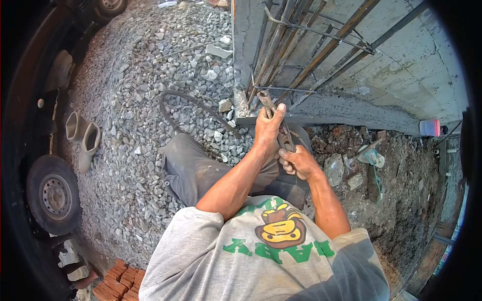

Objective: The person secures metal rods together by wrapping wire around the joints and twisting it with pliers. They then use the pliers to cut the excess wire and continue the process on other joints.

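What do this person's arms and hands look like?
The left hand and right hand are bare, with no gloves or watch showing. The forearms are uncovered below the short sleeves of a grey T-shirt printed with green letters and a yellow-and-brown cartoon.

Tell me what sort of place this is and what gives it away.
Most likely an outdoor building site: bare steel bars stand beside a concrete wall, loose gravel covers much of the ground, and red bricks are piled at the lower left.
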Action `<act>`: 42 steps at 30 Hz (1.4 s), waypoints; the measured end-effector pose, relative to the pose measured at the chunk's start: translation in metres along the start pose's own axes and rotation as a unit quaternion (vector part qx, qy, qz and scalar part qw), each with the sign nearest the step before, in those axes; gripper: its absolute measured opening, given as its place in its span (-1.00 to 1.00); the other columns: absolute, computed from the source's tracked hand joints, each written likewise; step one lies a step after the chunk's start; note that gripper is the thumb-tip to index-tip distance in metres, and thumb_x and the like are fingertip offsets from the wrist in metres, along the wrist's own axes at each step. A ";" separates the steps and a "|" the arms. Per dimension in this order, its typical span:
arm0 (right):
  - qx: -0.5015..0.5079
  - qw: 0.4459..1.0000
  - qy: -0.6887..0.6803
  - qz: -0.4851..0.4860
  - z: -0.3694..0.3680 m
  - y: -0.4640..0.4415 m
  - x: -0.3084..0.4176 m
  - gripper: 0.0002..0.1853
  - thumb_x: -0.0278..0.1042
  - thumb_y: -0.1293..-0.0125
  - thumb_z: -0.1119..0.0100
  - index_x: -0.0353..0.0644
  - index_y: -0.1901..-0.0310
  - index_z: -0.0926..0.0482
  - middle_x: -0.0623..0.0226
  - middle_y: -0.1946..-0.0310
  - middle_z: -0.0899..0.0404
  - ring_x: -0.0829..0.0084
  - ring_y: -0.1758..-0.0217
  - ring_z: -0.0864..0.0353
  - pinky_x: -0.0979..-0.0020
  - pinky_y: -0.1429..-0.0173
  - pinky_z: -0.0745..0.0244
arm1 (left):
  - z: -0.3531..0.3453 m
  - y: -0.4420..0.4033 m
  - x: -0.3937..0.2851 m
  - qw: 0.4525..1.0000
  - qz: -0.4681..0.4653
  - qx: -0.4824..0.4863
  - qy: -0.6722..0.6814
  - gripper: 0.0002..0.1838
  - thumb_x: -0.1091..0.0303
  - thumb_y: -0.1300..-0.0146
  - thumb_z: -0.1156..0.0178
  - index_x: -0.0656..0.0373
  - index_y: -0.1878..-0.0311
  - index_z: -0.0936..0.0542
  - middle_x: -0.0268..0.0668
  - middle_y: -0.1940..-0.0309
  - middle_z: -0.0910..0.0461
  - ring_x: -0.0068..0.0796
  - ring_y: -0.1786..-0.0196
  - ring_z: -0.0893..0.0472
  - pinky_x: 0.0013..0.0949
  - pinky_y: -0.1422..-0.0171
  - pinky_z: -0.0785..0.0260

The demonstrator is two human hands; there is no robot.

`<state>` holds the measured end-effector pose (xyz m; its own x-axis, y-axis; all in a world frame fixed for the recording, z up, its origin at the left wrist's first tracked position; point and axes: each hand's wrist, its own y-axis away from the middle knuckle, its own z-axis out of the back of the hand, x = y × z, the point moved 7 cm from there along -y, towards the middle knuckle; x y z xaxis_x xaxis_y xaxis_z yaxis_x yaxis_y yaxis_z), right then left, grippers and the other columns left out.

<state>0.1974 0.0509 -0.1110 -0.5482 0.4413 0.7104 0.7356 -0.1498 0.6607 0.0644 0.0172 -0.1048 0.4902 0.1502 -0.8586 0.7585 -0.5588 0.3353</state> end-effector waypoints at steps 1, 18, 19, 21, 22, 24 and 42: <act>-0.005 1.000 -0.003 0.001 0.007 0.001 -0.003 -0.63 -0.07 -0.29 -0.19 -0.31 0.25 -0.52 0.49 0.65 -0.35 0.69 0.68 -0.25 0.58 0.64 -0.11 | -0.006 0.005 0.000 0.992 0.031 0.055 0.107 -0.53 -0.18 -0.16 -0.25 0.05 0.28 -0.41 -0.43 0.46 -0.43 -0.55 0.43 -0.48 -0.37 0.35 -0.40; -0.367 0.748 0.518 0.192 0.001 0.016 0.021 -0.51 -0.50 -0.11 -0.11 -0.44 -0.10 -0.29 -0.22 0.14 -0.49 -0.18 0.05 -0.50 0.04 -0.04 -0.41 | -0.026 -0.007 0.025 0.977 0.131 -0.005 0.170 -0.53 -0.12 -0.28 -0.14 -0.01 0.54 -0.29 -0.51 0.69 -0.20 -0.62 0.66 -0.22 -0.42 0.53 -0.19; -0.366 0.750 0.517 0.191 0.003 0.015 0.023 -0.51 -0.50 -0.11 -0.11 -0.44 -0.10 -0.29 -0.22 0.14 -0.49 -0.18 0.05 -0.50 0.04 -0.04 -0.41 | -0.026 -0.007 0.028 0.977 0.132 -0.007 0.168 -0.53 -0.12 -0.28 -0.14 -0.01 0.54 -0.29 -0.51 0.69 -0.20 -0.62 0.66 -0.22 -0.42 0.53 -0.19; -0.297 0.826 0.430 0.213 0.007 0.009 0.028 -0.63 -0.36 -0.19 -0.16 -0.41 0.05 -0.40 -0.26 0.23 -0.54 -0.24 0.08 -0.51 0.05 -0.02 -0.41 | -0.018 -0.009 0.024 0.995 0.080 -0.058 0.034 -0.53 -0.16 -0.23 -0.19 0.00 0.51 -0.31 -0.50 0.68 -0.24 -0.62 0.66 -0.25 -0.41 0.52 -0.23; -0.261 0.825 0.404 0.295 0.011 0.003 0.028 -0.70 -0.23 -0.25 -0.20 -0.33 0.18 -0.48 0.01 0.44 -0.56 0.04 0.32 -0.59 0.21 0.24 -0.47 | -0.017 0.000 0.016 0.995 0.080 -0.040 0.042 -0.53 -0.17 -0.17 -0.24 0.03 0.43 -0.36 -0.48 0.62 -0.30 -0.60 0.59 -0.33 -0.42 0.46 -0.29; -0.135 0.959 0.190 0.164 0.030 -0.008 0.006 -0.72 -0.24 -0.26 -0.20 -0.31 0.19 -0.49 0.18 0.49 -0.49 0.25 0.44 -0.50 0.34 0.37 -0.38 | -0.008 0.000 0.015 0.994 0.074 0.017 0.073 -0.53 -0.18 -0.16 -0.26 0.05 0.37 -0.39 -0.45 0.57 -0.35 -0.58 0.54 -0.38 -0.40 0.40 -0.32; -0.433 0.649 0.569 0.260 -0.024 0.031 0.034 -0.46 -0.51 -0.02 -0.20 -0.42 -0.06 -0.26 -0.22 0.11 -0.45 -0.15 0.02 -0.49 0.02 -0.02 -0.40 | -0.028 -0.012 0.016 0.964 0.151 0.043 0.213 -0.46 -0.20 -0.24 -0.15 0.01 0.60 -0.28 -0.50 0.73 -0.19 -0.61 0.68 -0.23 -0.42 0.59 -0.20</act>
<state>0.1923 0.0393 -0.0606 -0.6166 -0.7332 0.2867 0.7095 -0.6753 -0.2012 0.0750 0.0495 -0.1121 0.8287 0.2812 -0.4839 0.5242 -0.6926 0.4955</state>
